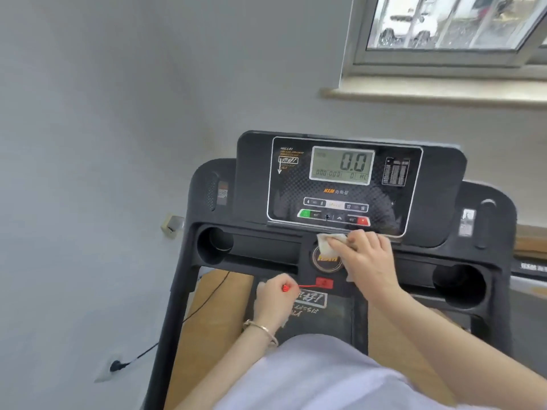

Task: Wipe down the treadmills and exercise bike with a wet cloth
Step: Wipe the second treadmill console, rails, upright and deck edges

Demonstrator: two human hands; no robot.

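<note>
I am looking down on the treadmill (349, 184), its black console filling the middle of my view. The display (342, 165) reads 0.0.

My right hand (367, 258) holds the cloth (328, 242), a small pale wad bunched under bent fingers. It presses the cloth against the ledge just below the console's lower edge. At twelve o'clock from the cloth runs the button row (334, 216), green at one end and red at the other. At six o'clock from the cloth, touching it, is the round gold-rimmed badge (325, 260), partly covered by the cloth and my fingers.

My left hand (273, 297) is at seven o'clock from the badge. It is closed into a narrow fist around the clip end of the red safety cord (306, 286). The cord runs toward three o'clock to the red safety key (324, 283), which is seated on the console just under the badge. A thin bracelet (263, 329) circles the left wrist.

Cup holders sit at either end of the tray, one (214, 244) at nine o'clock from the cloth and one (458, 287) at four o'clock.

A window (450, 22) is at one o'clock of the view. A wall socket (114, 365) with a black plug is at eight o'clock.
</note>
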